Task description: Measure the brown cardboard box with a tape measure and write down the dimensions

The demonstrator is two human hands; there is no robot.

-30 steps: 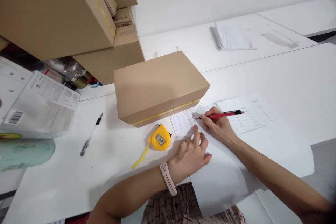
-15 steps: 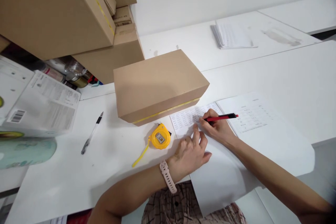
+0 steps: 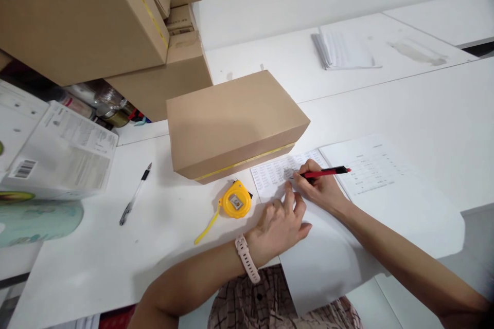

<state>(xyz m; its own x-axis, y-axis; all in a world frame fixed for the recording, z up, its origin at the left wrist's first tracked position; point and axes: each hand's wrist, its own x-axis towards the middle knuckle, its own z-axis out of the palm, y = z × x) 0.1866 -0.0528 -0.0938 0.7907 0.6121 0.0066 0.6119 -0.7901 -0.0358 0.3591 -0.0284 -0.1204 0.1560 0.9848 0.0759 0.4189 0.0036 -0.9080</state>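
My right hand (image 3: pixel 318 185) is closed around a red and black pen (image 3: pixel 328 172), its tip at the written rows of a paper sheet (image 3: pixel 270 175). Flat on the same sheet rests my left hand (image 3: pixel 283 221), fingers apart and holding nothing; a pale pink watch band circles that wrist. Left of it lies a yellow tape measure (image 3: pixel 235 200) with a yellow strap. Just behind the sheet sits a closed cardboard box (image 3: pixel 239 118) with a yellow band along its lower side. A printed page (image 3: pixel 370 175) lies to the right, partly under my right forearm.
A clear pen with a black cap (image 3: pixel 135 195) lies on the left of the white table (image 3: pixel 173 247). Large cardboard boxes (image 3: pixel 85 15) are stacked at the back left, above a white carton (image 3: pixel 65 154) and a pale green cylinder (image 3: pixel 42 221). Papers (image 3: pixel 347 49) lie at the back.
The camera view has shifted very slightly. Both hands, the pen and the things on the table otherwise hold their places.
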